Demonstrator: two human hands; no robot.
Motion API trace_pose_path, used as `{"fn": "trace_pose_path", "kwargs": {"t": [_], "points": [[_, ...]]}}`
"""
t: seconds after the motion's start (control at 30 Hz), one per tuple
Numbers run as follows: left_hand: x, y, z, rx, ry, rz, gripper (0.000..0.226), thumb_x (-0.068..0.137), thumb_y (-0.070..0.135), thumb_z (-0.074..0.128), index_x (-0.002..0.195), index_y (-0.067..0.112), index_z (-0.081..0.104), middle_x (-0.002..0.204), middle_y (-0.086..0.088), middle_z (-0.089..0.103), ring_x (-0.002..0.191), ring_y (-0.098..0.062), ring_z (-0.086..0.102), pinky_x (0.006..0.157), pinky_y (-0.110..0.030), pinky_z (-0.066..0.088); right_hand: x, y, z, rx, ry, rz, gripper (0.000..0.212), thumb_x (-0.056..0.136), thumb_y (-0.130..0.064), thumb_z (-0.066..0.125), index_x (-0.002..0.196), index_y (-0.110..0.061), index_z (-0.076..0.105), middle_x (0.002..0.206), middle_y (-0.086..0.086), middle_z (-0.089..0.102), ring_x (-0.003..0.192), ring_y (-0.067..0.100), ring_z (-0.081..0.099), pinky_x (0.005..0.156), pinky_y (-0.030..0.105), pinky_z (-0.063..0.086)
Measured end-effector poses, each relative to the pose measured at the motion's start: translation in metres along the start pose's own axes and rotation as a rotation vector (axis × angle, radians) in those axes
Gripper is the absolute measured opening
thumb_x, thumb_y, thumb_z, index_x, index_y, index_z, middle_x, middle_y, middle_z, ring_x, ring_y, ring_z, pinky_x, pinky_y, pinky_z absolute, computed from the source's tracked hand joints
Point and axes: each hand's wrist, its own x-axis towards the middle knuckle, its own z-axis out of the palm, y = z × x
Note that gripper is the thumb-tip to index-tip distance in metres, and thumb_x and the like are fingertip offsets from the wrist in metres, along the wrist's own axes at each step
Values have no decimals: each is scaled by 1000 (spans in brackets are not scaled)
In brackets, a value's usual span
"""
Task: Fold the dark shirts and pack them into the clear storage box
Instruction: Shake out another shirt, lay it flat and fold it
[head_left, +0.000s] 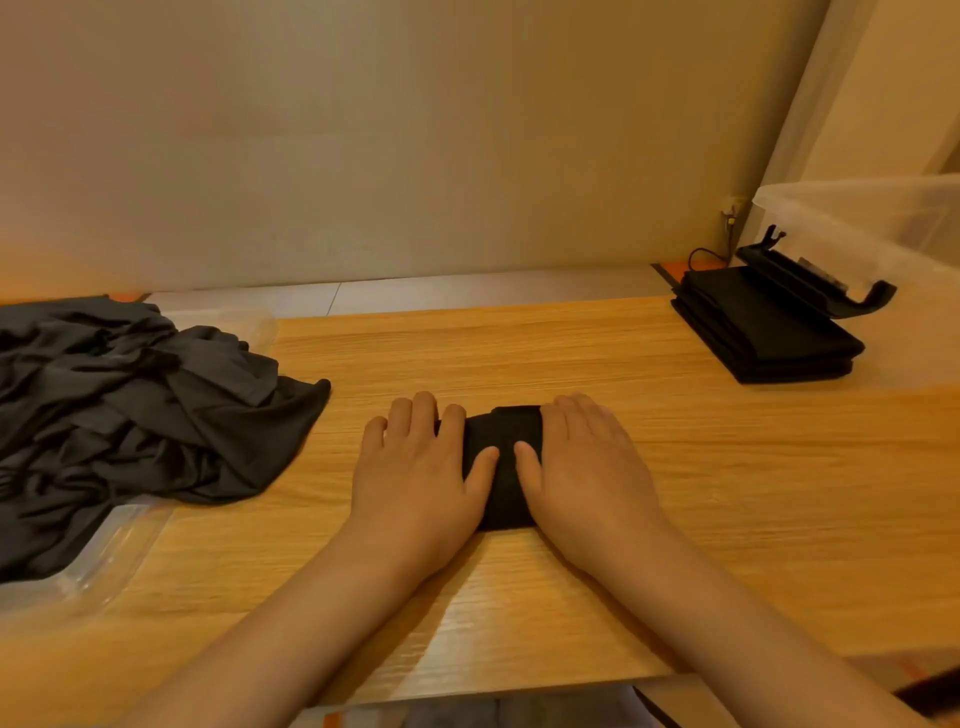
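A small folded dark shirt (503, 457) lies on the wooden table, mostly covered by my hands. My left hand (421, 467) presses flat on its left part, fingers straight. My right hand (582, 462) presses flat on its right part. The two thumbs almost meet over the cloth. At the far right stands the clear storage box (883, 228), seen through its wall with a stack of folded dark shirts (763, 327) inside. A loose heap of unfolded dark shirts (119, 415) lies at the left.
The heap rests on a clear plastic lid or tray (109, 551) at the table's left edge. A black latch handle (821, 291) hangs on the box's side. The wall runs close behind the wooden table (571, 353). The table's front edge is near my forearms.
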Motion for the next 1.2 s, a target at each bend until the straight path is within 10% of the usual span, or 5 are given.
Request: {"fn": "trace_pose_path", "kwargs": {"t": [0.37, 0.63, 0.87, 1.03, 1.2], "points": [[-5, -30, -5, -327, -227, 103, 58, 102, 45, 18, 154, 27, 0, 161, 10, 2, 146, -3, -1, 120, -29, -2, 1, 39, -5, 196, -99, -160, 63, 100, -53, 23, 154, -27, 5, 161, -12, 2, 146, 2, -6, 119, 27, -4], [-20, -24, -20, -509, -57, -28, 49, 97, 41, 49, 142, 24, 44, 129, 8, 49, 125, -11, 38, 102, -26, 32, -23, 50, -18, 278, 42, -70, 68, 99, -51, 29, 154, -27, -2, 160, -11, -9, 145, 2, -12, 118, 27, -6], [-80, -8, -25, -799, 12, -252, 35, 90, 28, 65, 125, 26, 59, 100, 13, 61, 85, 0, 54, 69, -16, 42, -132, 22, -15, 1090, 224, 308, 7, 93, -29, 55, 92, -32, 61, 90, -11, 63, 80, 0, 57, 72, 18, 45], [-115, 9, -27, -1061, 4, -332, 27, 82, 14, 74, 103, 26, 62, 82, 4, 62, 71, -10, 62, 65, -26, 56, -165, 22, 1, 1553, -97, 548, 38, 77, -37, 62, 83, 1, 62, 63, 13, 66, 51, 22, 60, 46, 26, 51], [-140, 18, -27, -1300, -20, -404, 30, 76, 7, 78, 99, 20, 63, 84, -9, 65, 71, -17, 62, 62, -29, 57, -172, 6, 2, 1899, -438, 588, 90, 50, -55, 84, 125, -19, 49, 102, 24, 70, 94, 33, 70, 90, 44, 54]]}}
